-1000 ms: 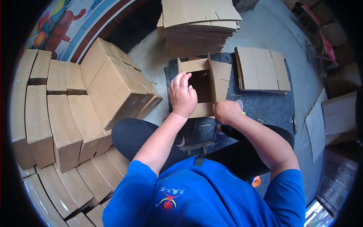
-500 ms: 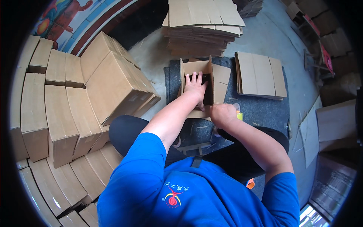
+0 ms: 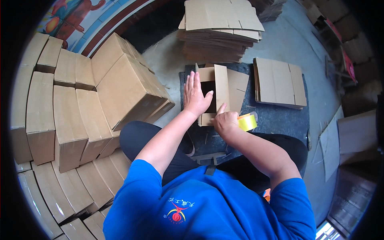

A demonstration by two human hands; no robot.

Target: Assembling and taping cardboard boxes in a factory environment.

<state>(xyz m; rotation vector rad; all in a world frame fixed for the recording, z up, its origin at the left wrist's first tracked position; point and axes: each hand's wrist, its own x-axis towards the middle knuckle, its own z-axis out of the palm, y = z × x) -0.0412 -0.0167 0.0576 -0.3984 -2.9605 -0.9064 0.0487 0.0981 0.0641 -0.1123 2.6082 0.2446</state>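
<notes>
A small brown cardboard carton point(image 3: 221, 89) stands in front of me with its top flaps raised around a dark inside. My left hand point(image 3: 195, 98) is open, its fingers stretched forward and thumb apart, against the left side of the carton. At the near right corner is my right hand point(image 3: 227, 123). Its index finger points out against the right flap, while its other fingers are curled by a roll of yellow tape point(image 3: 248, 122). The roll appears to be held in that hand, though the gripping fingers are mostly hidden.
Flat folded cartons point(image 3: 278, 82) lie on the dark mat point(image 3: 280, 122) to the right. A taller stack of flattened cardboard point(image 3: 220, 16) stands beyond. Closed cartons point(image 3: 70, 116) are piled along my left. More cardboard point(image 3: 358, 132) leans at the far right.
My left hand has come out of the carton's opening to its left side. My right hand has shifted left with the tape roll, its index finger now extended; the right flap leans more inward.
</notes>
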